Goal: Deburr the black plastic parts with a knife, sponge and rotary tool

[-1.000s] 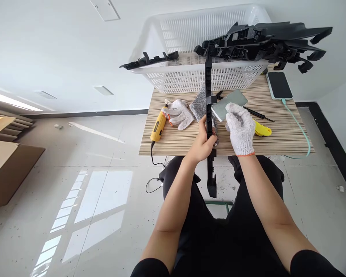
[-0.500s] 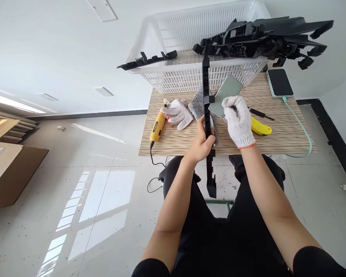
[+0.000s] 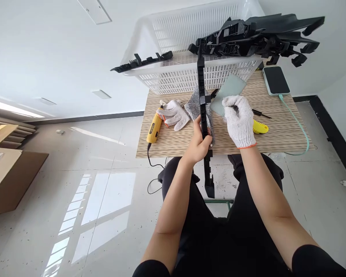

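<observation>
1. Far left on the floor sits a cardboard box (image 3: 8, 181), cut off by the frame edge.
2. At the left end of the counter (image 3: 178, 142) lies a yellow power tool (image 3: 153, 128). It carries dark lettering along its body, too small for me to read. Its black cord (image 3: 154, 173) drops over the near edge.
3. Just right of it lies a spare white knit glove (image 3: 174, 113), and beside that a grey speckled glove (image 3: 194, 107), partly hidden behind the strip I hold.
4. My bare left hand (image 3: 198, 144) is clenched around a long black plastic strip (image 3: 202, 96). The strip stands nearly upright over the middle of the counter. Its top reaches up in front of the white basket (image 3: 173, 77), and its lower end hangs below the counter's near edge, between my knees.
5. My right hand (image 3: 238, 121), in a white knit glove, has its fingers (image 3: 230, 104) closed on a flat grey-green block (image 3: 229, 90), held against the right side of the strip. My glove covers the block's near end.
6. Under my right hand lie a yellow utility knife (image 3: 259, 127) and a thin black tool (image 3: 259, 113), both half hidden.
7. Across the basket rim rest a short black part (image 3: 141, 63) on the left and a pile of black plastic parts (image 3: 259, 36) on the right.
8. Far right, a phone (image 3: 275, 80) lies face up with its screen dark, on a pale green cable (image 3: 301, 130).
</observation>
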{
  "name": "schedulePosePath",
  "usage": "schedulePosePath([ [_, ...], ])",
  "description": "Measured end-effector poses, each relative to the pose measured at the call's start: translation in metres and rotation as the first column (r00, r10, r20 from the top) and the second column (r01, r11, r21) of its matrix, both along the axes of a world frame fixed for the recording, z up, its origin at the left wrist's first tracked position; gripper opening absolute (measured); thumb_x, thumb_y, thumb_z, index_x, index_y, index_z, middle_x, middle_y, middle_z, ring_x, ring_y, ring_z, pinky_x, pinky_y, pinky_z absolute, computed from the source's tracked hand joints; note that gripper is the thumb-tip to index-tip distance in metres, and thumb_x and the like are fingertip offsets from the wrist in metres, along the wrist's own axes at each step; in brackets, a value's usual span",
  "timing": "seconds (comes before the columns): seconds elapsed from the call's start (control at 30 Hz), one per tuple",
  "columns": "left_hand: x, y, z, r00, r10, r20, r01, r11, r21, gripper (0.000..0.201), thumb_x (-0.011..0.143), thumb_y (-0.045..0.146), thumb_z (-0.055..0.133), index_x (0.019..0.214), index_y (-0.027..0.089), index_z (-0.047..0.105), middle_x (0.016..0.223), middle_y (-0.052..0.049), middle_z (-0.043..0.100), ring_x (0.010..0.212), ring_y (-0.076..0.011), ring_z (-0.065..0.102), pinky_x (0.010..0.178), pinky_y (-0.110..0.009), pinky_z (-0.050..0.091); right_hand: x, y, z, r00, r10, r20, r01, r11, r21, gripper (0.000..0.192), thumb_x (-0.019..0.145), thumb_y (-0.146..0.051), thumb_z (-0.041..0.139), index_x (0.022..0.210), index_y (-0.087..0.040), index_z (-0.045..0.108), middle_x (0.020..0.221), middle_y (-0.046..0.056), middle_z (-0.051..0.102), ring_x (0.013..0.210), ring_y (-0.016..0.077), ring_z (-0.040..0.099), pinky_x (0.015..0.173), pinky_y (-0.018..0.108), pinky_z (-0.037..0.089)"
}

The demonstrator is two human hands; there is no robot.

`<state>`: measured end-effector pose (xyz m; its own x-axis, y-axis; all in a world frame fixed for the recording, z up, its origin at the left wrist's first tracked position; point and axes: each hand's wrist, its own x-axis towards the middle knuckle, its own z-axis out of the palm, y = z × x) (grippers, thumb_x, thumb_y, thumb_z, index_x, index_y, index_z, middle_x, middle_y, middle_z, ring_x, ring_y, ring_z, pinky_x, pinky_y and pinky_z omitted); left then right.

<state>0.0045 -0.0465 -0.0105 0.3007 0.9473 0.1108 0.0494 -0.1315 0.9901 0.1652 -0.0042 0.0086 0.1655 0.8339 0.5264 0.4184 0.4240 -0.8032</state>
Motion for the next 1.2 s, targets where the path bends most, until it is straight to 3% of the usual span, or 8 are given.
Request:
schedulePosePath([
  [0.2, 0.0, -0.001, 0.002, 1.0, 0.01, 0.015, -0.01, 0.999, -0.032, 0.064, 0.081, 0.017, 0.052, 0.14, 0.029, 0.027, 0.096, -0.002, 0.049, 0.076, -0.0148, 0.049, 0.07, -0.034, 0.048, -0.009, -0.001, 0.001, 0.942, 0.038, -0.334, -0.069, 0.994, -0.081, 0.012, 0.09, -0.036, 0.066, 0.093, -0.026, 0.061, 0.108, 0.003, 0.064, 0.103, 0.0187, 0.064, 0.082, 0.033, 0.06],
  [0.3, -0.001, -0.001, 0.003, 1.0, 0.017, 0.008, -0.016, 0.999, -0.045, 0.064, 0.081, 0.017, 0.052, 0.139, 0.03, 0.028, 0.098, -0.002, 0.05, 0.076, -0.0146, 0.049, 0.07, -0.035, 0.049, -0.012, -0.002, 0.003, 0.907, 0.027, -0.421, -0.084, 0.989, -0.119, 0.012, 0.088, -0.035, 0.067, 0.091, -0.026, 0.061, 0.108, 0.002, 0.065, 0.084, 0.0146, 0.063, 0.067, 0.029, 0.058],
  [0.43, -0.002, -0.001, 0.003, 1.0, 0.009, 0.028, -0.008, 0.999, -0.044, 0.063, 0.083, 0.015, 0.05, 0.14, 0.029, 0.028, 0.097, -0.003, 0.051, 0.073, -0.0137, 0.051, 0.067, -0.034, 0.05, -0.017, -0.003, 0.0, 0.835, 0.043, -0.548, -0.167, 0.969, -0.179, 0.006, 0.085, -0.03, 0.063, 0.09, -0.026, 0.061, 0.099, -0.001, 0.067, 0.056, 0.0078, 0.05, 0.048, 0.025, 0.047],
  [0.6, -0.004, 0.0, 0.0, 0.999, -0.022, 0.05, 0.024, 0.999, -0.039, 0.061, 0.085, 0.014, 0.049, 0.139, 0.029, 0.027, 0.096, -0.002, 0.052, 0.072, -0.0132, 0.053, 0.069, -0.035, 0.052, -0.022, -0.004, -0.006, 0.817, -0.103, -0.568, -0.05, 0.968, -0.247, 0.009, 0.08, -0.028, 0.065, 0.088, -0.026, 0.061, 0.082, -0.004, 0.063, 0.054, 0.0075, 0.046, 0.046, 0.022, 0.041],
  [0.73, -0.004, 0.001, -0.001, 0.999, -0.028, 0.047, 0.029, 0.999, -0.028, 0.055, 0.089, 0.019, 0.053, 0.137, 0.027, 0.03, 0.096, -0.001, 0.054, 0.075, -0.014, 0.055, 0.071, -0.035, 0.052, -0.024, -0.006, -0.009, 0.71, -0.064, -0.702, -0.185, 0.944, -0.273, 0.016, 0.074, -0.027, 0.066, 0.09, -0.026, 0.062, 0.073, -0.005, 0.058, 0.051, 0.0082, 0.044, 0.046, 0.023, 0.04],
  [0.9, -0.003, -0.001, 0.006, 1.0, -0.018, 0.015, 0.018, 0.999, -0.03, 0.051, 0.095, 0.036, 0.059, 0.136, 0.025, 0.031, 0.09, 0.0, 0.053, 0.072, -0.0137, 0.056, 0.07, -0.033, 0.052, -0.026, -0.011, -0.008, 0.794, -0.082, -0.603, -0.141, 0.939, -0.314, 0.014, 0.076, -0.029, 0.068, 0.088, -0.022, 0.068, 0.068, -0.005, 0.057, 0.053, 0.0079, 0.045, 0.049, 0.023, 0.041],
  [1.2, -0.004, -0.002, 0.005, 1.0, 0.012, -0.023, -0.014, 0.998, -0.065, 0.045, 0.101, 0.048, 0.05, 0.134, 0.022, 0.035, 0.081, 0.001, 0.06, 0.067, -0.0155, 0.06, 0.071, -0.035, 0.052, -0.026, -0.013, -0.01, 0.754, -0.111, -0.648, -0.134, 0.939, -0.316, 0.019, 0.072, -0.029, 0.068, 0.09, -0.023, 0.064, 0.072, -0.007, 0.056, 0.053, 0.007, 0.045, 0.049, 0.023, 0.041],
])
